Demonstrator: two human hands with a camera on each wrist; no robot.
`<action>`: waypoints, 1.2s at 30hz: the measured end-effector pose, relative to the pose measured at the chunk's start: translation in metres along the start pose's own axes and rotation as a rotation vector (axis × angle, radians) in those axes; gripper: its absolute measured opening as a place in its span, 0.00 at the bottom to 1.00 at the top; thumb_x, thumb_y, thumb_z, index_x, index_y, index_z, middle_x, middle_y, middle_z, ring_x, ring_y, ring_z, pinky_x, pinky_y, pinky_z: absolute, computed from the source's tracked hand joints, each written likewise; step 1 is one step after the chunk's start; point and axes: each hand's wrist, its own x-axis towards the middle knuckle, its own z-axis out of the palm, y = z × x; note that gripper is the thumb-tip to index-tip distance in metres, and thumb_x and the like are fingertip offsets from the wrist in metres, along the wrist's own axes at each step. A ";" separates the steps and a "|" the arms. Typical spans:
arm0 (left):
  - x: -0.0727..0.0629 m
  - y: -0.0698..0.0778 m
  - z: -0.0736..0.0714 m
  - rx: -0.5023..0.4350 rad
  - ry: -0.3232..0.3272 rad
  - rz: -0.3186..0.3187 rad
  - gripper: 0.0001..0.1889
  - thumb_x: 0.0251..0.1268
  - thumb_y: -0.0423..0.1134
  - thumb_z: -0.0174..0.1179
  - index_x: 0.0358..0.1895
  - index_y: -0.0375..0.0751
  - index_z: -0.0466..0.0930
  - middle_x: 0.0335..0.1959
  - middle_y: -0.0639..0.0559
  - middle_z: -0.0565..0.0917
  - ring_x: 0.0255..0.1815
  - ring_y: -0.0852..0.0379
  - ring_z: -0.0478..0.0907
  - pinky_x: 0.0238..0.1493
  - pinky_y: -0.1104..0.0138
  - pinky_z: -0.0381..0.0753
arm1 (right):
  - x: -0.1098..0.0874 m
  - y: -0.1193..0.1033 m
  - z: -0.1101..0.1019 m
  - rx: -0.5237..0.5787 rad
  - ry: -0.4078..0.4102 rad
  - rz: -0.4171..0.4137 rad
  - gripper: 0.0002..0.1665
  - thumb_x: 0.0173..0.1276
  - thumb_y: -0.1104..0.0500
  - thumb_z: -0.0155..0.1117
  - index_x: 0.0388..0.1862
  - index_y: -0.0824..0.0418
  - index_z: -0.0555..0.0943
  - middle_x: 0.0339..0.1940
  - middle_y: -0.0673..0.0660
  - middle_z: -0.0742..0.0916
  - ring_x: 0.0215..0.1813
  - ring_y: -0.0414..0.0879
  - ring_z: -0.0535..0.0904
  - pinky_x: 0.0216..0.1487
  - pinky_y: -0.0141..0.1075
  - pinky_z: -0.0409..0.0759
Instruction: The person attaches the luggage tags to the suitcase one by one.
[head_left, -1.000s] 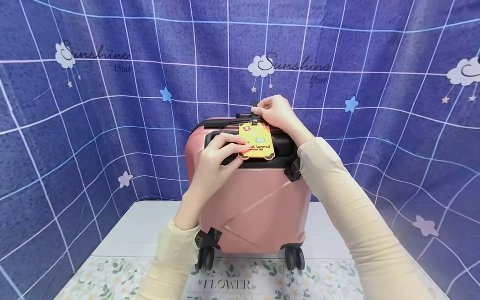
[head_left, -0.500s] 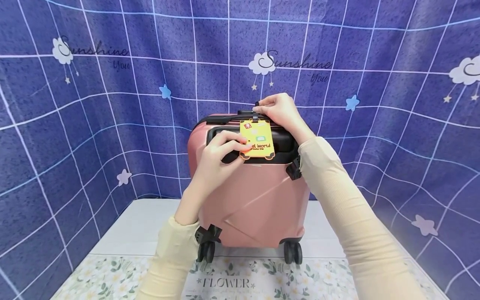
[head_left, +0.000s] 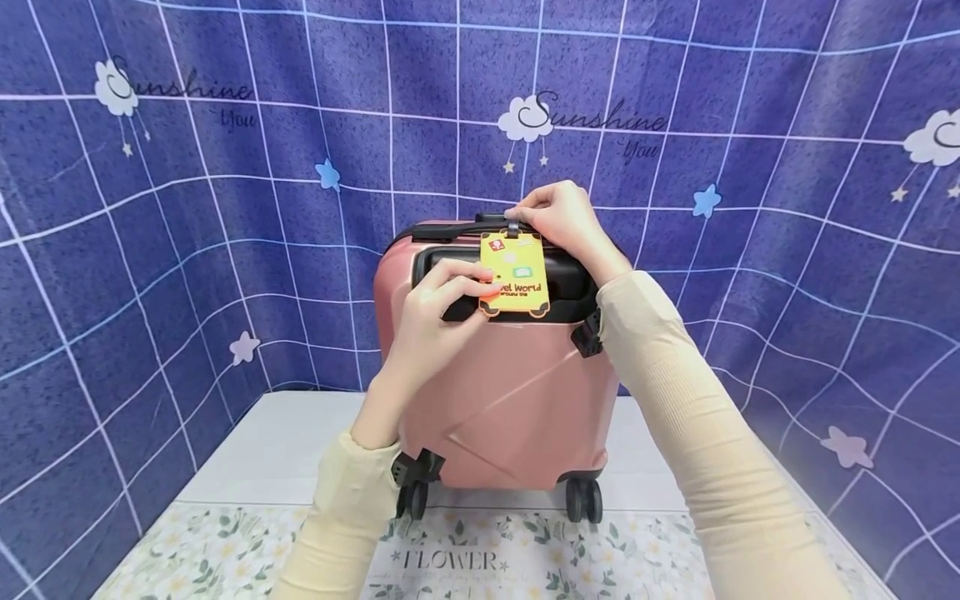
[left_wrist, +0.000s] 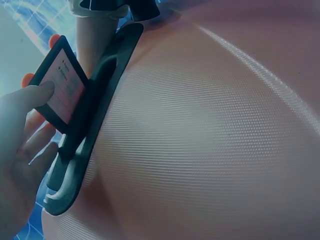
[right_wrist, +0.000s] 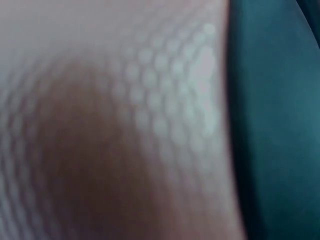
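A pink suitcase (head_left: 517, 400) stands upright on its wheels, with a black recessed handle panel (head_left: 570, 279) near the top. In front of that panel hangs a yellow suitcase-shaped luggage tag (head_left: 525, 267). My left hand (head_left: 431, 321) pinches the tag by its left edge. The left wrist view shows the thumb on the tag's dark-framed back (left_wrist: 67, 90), fingers on the other side. At the suitcase's top, my right hand (head_left: 564, 223) pinches the tag's short black strap (head_left: 513, 228) beside the top handle; its fingertips hide the strap's upper end.
The suitcase's black wheels (head_left: 585, 500) stand near a floral mat (head_left: 225, 550) at the front of a white surface (head_left: 300, 433). A blue gridded curtain (head_left: 315, 267) hangs behind and along both sides. The right wrist view holds only blurred suitcase shell (right_wrist: 165, 100) and a dark edge.
The strap's end, which stuck up above the right fingertips half a second ago, has dropped out of sight. The left hand keeps its grip on the tag; the whole view has shifted slightly.
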 end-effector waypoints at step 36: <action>-0.021 0.032 -0.060 0.181 0.050 -0.399 0.16 0.62 0.33 0.59 0.53 0.36 0.78 0.51 0.45 0.80 0.56 0.53 0.75 0.59 0.61 0.72 | -0.138 0.015 -0.070 0.069 0.409 -0.353 0.07 0.62 0.61 0.65 0.32 0.64 0.85 0.29 0.43 0.85 0.31 0.23 0.77 0.41 0.19 0.75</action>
